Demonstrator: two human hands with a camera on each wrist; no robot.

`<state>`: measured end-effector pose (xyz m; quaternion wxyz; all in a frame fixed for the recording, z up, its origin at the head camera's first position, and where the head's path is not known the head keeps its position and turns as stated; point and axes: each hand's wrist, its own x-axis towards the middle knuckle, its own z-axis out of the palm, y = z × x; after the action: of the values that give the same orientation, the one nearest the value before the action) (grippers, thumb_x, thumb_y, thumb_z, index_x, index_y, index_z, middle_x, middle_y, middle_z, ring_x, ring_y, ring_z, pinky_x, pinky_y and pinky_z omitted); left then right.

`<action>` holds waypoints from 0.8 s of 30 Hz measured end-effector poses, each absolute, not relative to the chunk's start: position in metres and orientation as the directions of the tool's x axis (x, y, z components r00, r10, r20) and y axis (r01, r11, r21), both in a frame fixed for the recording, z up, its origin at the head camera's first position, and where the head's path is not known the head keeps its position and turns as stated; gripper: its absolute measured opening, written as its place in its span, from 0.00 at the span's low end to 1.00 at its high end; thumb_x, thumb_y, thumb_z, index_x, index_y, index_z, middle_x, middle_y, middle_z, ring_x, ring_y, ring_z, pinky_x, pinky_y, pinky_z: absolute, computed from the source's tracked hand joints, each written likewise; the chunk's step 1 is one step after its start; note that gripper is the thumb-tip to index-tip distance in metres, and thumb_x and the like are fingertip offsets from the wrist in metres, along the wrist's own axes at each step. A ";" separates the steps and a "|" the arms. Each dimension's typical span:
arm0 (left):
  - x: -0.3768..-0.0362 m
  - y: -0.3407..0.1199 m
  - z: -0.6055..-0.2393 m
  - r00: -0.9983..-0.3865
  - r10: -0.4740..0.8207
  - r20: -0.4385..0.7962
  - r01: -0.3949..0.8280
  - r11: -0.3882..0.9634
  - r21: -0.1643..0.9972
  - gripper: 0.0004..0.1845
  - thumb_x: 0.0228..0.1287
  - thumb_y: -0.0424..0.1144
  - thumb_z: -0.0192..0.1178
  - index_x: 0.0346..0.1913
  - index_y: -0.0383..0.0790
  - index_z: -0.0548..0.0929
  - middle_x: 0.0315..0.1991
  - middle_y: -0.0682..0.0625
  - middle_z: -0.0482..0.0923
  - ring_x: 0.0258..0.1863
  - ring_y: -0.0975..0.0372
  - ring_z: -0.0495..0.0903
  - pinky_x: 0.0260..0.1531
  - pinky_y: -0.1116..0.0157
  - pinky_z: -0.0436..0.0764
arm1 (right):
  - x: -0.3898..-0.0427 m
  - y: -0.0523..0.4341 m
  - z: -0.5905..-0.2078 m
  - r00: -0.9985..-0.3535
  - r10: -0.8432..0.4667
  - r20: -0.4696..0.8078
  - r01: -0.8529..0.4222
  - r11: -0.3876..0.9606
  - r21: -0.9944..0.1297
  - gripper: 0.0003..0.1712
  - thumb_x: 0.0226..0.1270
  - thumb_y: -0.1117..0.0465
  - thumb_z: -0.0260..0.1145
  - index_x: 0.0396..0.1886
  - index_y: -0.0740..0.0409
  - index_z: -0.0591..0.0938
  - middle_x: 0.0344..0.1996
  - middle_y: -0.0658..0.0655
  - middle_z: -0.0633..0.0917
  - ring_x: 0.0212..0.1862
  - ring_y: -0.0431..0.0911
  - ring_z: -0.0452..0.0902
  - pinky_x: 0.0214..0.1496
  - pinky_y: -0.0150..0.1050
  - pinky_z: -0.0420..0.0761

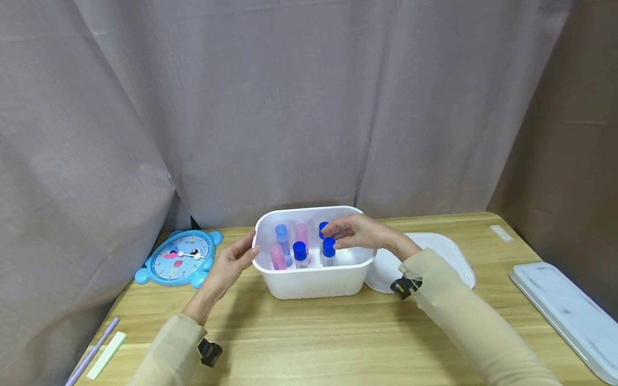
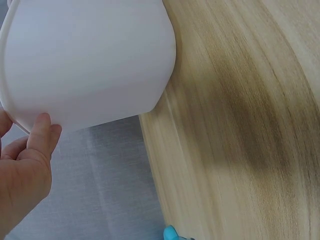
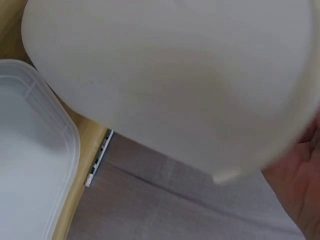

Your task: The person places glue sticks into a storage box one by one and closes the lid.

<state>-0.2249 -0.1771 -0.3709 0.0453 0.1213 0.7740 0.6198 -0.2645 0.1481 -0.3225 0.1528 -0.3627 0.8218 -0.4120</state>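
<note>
A white plastic bin (image 1: 314,284) stands on the table, with its outer wall filling much of both wrist views. My left hand (image 1: 234,264) grips the bin's left rim, fingertips on the outer wall in the left wrist view. Inside stand several small clear bottles with dark blue, light blue and pink caps. My right hand (image 1: 359,231) reaches over the right rim. Its thumb and fingers are around the front right blue-capped bottle (image 1: 329,247), close to another blue-capped bottle (image 1: 323,227) behind. Their exact contact is partly hidden; the bin wall hides these fingertips in the right wrist view.
A white lid (image 1: 444,257) lies flat right of the bin, partly under the right forearm. At left are a blue toy clock (image 1: 181,257), a purple stick (image 1: 94,349) and a pale green strip (image 1: 107,355). A long light-coloured case (image 1: 565,316) and a small white block (image 1: 501,233) lie at right.
</note>
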 end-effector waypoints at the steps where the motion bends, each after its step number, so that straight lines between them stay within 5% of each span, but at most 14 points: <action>1: -0.225 -0.177 -0.371 -0.966 0.245 0.078 0.129 0.201 0.971 0.30 0.70 0.35 0.53 0.71 0.32 0.57 0.69 0.35 0.59 0.67 0.48 0.63 0.61 0.60 0.70 | -0.265 0.150 -0.321 -0.698 -0.714 0.062 -0.472 0.392 -0.790 0.21 0.62 0.71 0.64 0.55 0.74 0.75 0.52 0.71 0.79 0.53 0.59 0.78 0.55 0.39 0.80; 8: -0.228 -0.177 -0.369 -0.965 0.252 0.075 0.127 0.199 0.972 0.30 0.70 0.35 0.52 0.71 0.33 0.57 0.68 0.35 0.60 0.66 0.47 0.64 0.61 0.60 0.71 | -0.261 0.179 -0.314 -0.791 -0.589 0.162 -0.427 0.343 -0.837 0.22 0.62 0.71 0.64 0.56 0.73 0.74 0.51 0.71 0.80 0.53 0.59 0.78 0.52 0.36 0.81; 12: -0.229 -0.177 -0.369 -0.966 0.248 0.074 0.125 0.201 0.972 0.29 0.70 0.35 0.52 0.71 0.34 0.58 0.68 0.35 0.61 0.65 0.48 0.65 0.61 0.60 0.71 | -0.257 0.207 -0.320 -0.881 -0.424 0.209 -0.366 0.331 -0.870 0.23 0.64 0.67 0.63 0.57 0.71 0.73 0.52 0.70 0.79 0.51 0.48 0.81 0.50 0.32 0.82; 20: -0.227 -0.182 -0.370 -0.966 0.249 0.072 0.124 0.201 0.972 0.30 0.70 0.36 0.52 0.71 0.35 0.57 0.68 0.36 0.61 0.65 0.50 0.65 0.60 0.62 0.72 | -0.249 0.292 -0.362 -0.976 0.028 0.216 -0.209 0.168 -0.963 0.23 0.67 0.67 0.60 0.58 0.75 0.69 0.35 0.36 0.84 0.38 0.29 0.80 0.42 0.24 0.82; 24: -0.227 -0.184 -0.371 -0.965 0.251 0.073 0.125 0.200 0.972 0.30 0.70 0.37 0.53 0.71 0.35 0.57 0.68 0.36 0.61 0.65 0.50 0.65 0.60 0.63 0.72 | -0.240 0.325 -0.383 -0.964 0.242 0.108 -0.032 0.298 -0.954 0.26 0.69 0.62 0.58 0.60 0.75 0.68 0.29 0.31 0.79 0.32 0.23 0.75 0.38 0.19 0.80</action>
<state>-0.2274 -0.1835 -0.3705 0.0505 0.1217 0.7730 0.6205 -0.2397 0.3250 -0.3834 -0.1161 0.0658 0.7973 -0.5886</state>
